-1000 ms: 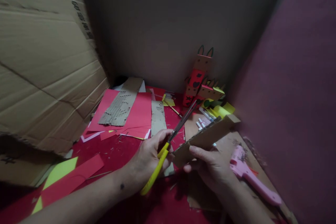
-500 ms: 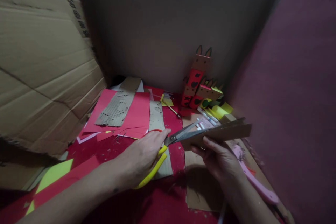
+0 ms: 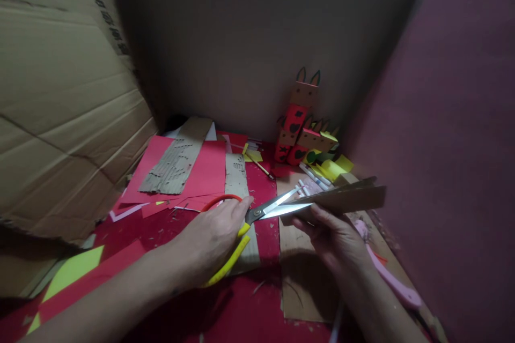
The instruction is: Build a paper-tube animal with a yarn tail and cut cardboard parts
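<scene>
The left hand (image 3: 217, 230) and right hand (image 3: 336, 233) are bare, as are the left forearm (image 3: 116, 286) and right forearm (image 3: 376, 297) up to the near edge of view. Each forearm is smooth and rounded, broad at the near end and narrowing to a slim wrist. The left hand shows a smooth, gently domed back; the fingers are slender, their nails too blurred to make out.
</scene>
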A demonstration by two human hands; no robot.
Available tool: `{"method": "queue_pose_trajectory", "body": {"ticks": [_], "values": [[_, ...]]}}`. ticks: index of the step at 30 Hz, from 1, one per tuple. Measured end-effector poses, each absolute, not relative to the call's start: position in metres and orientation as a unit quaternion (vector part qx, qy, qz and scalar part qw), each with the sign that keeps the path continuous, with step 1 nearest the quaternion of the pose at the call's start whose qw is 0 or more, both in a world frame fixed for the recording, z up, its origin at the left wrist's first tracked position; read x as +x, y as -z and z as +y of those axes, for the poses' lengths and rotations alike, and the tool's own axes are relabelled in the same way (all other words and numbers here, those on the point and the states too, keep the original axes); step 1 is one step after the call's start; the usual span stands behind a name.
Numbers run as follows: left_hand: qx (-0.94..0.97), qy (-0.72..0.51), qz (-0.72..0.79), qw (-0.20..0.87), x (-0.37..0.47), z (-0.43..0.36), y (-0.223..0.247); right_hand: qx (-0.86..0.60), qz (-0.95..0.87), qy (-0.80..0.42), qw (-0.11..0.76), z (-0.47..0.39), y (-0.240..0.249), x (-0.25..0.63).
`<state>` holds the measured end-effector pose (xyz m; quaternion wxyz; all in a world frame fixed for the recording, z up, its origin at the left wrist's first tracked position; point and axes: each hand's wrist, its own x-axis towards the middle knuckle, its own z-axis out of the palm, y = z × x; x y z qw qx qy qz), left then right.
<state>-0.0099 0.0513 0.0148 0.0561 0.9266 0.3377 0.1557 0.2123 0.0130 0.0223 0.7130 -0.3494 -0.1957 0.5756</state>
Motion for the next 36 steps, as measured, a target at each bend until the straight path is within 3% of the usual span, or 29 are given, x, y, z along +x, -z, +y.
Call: {"method": "queue_pose_trajectory", "body": {"ticks": [16,33,36], "values": [[0.932,-0.1,0.349,0.022,-0.0067,0.0493,-0.0189,-0.368,-0.179,-0.568,0.715,0.0135,-0.0191,0.2127],[0.945,-0.086,0.3,-0.095,-0.0089,0.0498,-0.0181,-0.387,-0.172,-0.564,0.709,0.013,-0.0178,0.2118],[0.945,-0.08,0.308,-0.072,-0.0094,0.0491,-0.0215,-0.383,-0.182,-0.563,0.709,0.0132,-0.0165,0.2121]]}}
